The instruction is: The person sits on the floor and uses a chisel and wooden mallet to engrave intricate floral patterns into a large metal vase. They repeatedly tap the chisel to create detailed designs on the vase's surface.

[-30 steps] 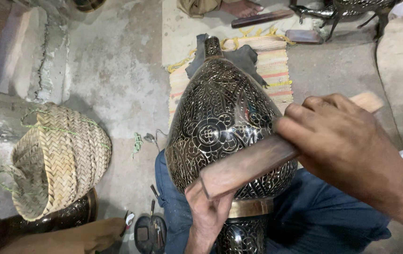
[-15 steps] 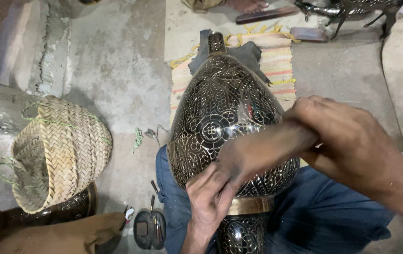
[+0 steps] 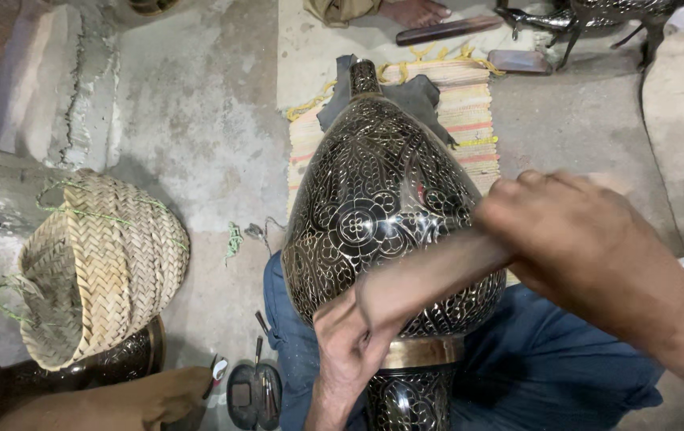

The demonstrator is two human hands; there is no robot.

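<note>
Engraved metal vase [image 3: 382,207], dark with bright floral tracery, lies on its side across the person's lap, neck pointing away, brass band nearest the body. Landmark for all positions: the vase.

Right hand [image 3: 589,247] closed around one end of a wooden block [image 3: 430,275], which is pressed across the lower belly of the vase; block blurred. Left hand [image 3: 354,343] grips the block's other end, fingers curled over it, just above the brass band.

Surface: bare concrete floor [image 3: 198,120], rough, stained, cracked to the upper left of the vase. Under the vase's neck, a striped woven mat [image 3: 469,112] with a dark cloth [image 3: 418,96] on it.

Left of the vase: woven straw basket [image 3: 98,263] tipped on its side, resting on another dark metal vessel [image 3: 6,383]. Below-left, near the lap: small open case of tools [image 3: 254,391]. Beyond the mat: another person's bare foot [image 3: 414,11].
</note>
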